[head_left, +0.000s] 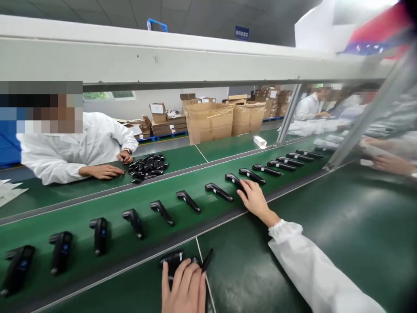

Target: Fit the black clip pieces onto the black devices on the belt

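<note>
A row of black handheld scanners [188,200] lies spaced along the green conveyor belt [97,208]. My right hand [256,200], in a white sleeve, reaches across onto the belt and closes its fingers on the handle of one black scanner [232,178]. My left hand [184,289] rests at the bottom edge on the near green bench [325,226], fingers wrapped over another black scanner [172,262]. A thin black pen-like tool [207,260] sticks out beside those fingers.
Across the belt a person in a white coat [74,148] has both hands by a pile of small black parts [148,167]. Cardboard boxes [208,121] stand behind. A slanted metal post [361,121] and other workers' hands [391,163] are at the right. A white shelf beam [163,61] runs overhead.
</note>
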`<state>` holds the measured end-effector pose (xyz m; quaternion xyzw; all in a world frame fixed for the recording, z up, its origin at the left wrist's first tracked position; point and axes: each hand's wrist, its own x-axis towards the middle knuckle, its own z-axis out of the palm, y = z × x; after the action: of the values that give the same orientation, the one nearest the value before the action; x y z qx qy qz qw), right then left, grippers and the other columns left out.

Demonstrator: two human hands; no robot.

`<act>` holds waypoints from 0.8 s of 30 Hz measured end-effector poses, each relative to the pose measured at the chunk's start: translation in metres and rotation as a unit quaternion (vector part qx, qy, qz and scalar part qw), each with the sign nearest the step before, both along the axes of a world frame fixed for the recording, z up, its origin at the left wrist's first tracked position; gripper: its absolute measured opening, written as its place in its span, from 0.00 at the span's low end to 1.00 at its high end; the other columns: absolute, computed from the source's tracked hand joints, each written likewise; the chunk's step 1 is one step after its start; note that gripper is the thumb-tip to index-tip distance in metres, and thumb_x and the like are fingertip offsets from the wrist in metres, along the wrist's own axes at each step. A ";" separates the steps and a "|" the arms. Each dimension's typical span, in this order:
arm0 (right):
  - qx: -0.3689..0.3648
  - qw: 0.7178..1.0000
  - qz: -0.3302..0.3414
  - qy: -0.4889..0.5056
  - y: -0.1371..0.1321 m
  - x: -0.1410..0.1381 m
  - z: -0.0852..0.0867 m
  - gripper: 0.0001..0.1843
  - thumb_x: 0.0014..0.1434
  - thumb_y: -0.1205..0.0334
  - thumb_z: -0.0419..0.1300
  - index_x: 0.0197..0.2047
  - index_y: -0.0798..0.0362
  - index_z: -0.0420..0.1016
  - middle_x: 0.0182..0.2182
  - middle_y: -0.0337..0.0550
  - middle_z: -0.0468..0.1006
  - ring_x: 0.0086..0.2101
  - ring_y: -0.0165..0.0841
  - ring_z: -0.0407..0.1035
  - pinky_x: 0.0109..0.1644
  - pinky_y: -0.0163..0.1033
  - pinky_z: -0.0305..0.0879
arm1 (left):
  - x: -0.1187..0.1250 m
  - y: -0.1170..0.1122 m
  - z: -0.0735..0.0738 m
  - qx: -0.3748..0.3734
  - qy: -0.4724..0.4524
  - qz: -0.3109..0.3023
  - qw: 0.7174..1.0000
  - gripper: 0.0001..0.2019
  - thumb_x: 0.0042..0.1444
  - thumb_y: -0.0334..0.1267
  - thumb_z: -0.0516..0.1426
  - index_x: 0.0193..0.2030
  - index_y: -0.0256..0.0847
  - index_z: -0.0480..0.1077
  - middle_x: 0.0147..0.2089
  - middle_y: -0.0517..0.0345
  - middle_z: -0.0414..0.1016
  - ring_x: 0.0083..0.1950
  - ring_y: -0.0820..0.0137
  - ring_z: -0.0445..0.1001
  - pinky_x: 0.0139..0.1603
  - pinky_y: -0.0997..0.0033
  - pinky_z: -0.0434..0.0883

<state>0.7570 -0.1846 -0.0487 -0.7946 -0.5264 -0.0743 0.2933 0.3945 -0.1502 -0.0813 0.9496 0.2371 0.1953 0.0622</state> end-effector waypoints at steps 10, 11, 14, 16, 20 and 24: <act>-0.104 0.914 0.355 0.168 -0.040 -0.078 0.065 0.11 0.68 0.59 0.55 0.50 0.48 0.75 0.41 0.41 0.80 0.41 0.34 0.75 0.48 0.38 0.68 | 0.047 0.006 0.068 -0.073 0.002 -0.017 0.997 0.16 0.67 0.43 0.50 0.58 0.48 0.70 0.58 0.51 0.74 0.59 0.54 0.72 0.64 0.39 0.65; -0.084 0.933 0.309 0.164 -0.031 -0.060 0.061 0.10 0.66 0.60 0.56 0.48 0.49 0.75 0.42 0.42 0.80 0.41 0.35 0.74 0.48 0.39 0.68 | 0.040 0.015 0.065 -0.059 0.040 -0.012 0.997 0.20 0.64 0.45 0.52 0.62 0.50 0.67 0.61 0.50 0.71 0.62 0.48 0.69 0.62 0.34 0.65; -0.036 0.974 0.181 0.134 -0.003 -0.001 0.039 0.09 0.64 0.61 0.57 0.46 0.49 0.74 0.50 0.46 0.76 0.49 0.38 0.71 0.55 0.44 0.66 | 0.017 0.041 0.047 -0.045 0.133 0.003 0.990 0.21 0.62 0.38 0.52 0.62 0.52 0.69 0.62 0.51 0.71 0.62 0.43 0.69 0.56 0.33 0.70; -0.062 0.980 0.149 0.118 0.012 0.027 0.020 0.12 0.65 0.63 0.54 0.50 0.49 0.73 0.52 0.47 0.75 0.51 0.40 0.70 0.58 0.46 0.64 | 0.009 0.050 0.038 -0.049 0.140 0.005 0.989 0.21 0.61 0.33 0.48 0.58 0.50 0.72 0.57 0.51 0.76 0.57 0.48 0.74 0.58 0.38 0.70; -0.118 0.987 0.093 0.061 0.034 0.044 -0.011 0.21 0.67 0.66 0.49 0.62 0.55 0.64 0.54 0.55 0.74 0.53 0.43 0.69 0.56 0.48 0.65 | 0.015 0.053 0.045 -0.118 0.080 0.017 0.990 0.15 0.64 0.38 0.48 0.49 0.48 0.74 0.47 0.54 0.78 0.50 0.54 0.76 0.56 0.47 0.71; -0.116 0.992 0.044 0.017 0.048 0.041 -0.018 0.21 0.69 0.63 0.46 0.60 0.62 0.68 0.51 0.63 0.74 0.53 0.50 0.67 0.58 0.54 0.62 | 0.028 0.053 0.067 -0.336 -0.019 0.068 0.939 0.15 0.66 0.50 0.47 0.38 0.47 0.69 0.37 0.58 0.73 0.37 0.63 0.73 0.36 0.65 0.70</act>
<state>0.7983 -0.1370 -0.0667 -0.8005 -0.5609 0.0136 0.2105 0.4223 -0.0967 -0.0138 0.8514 0.3517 0.1257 0.3684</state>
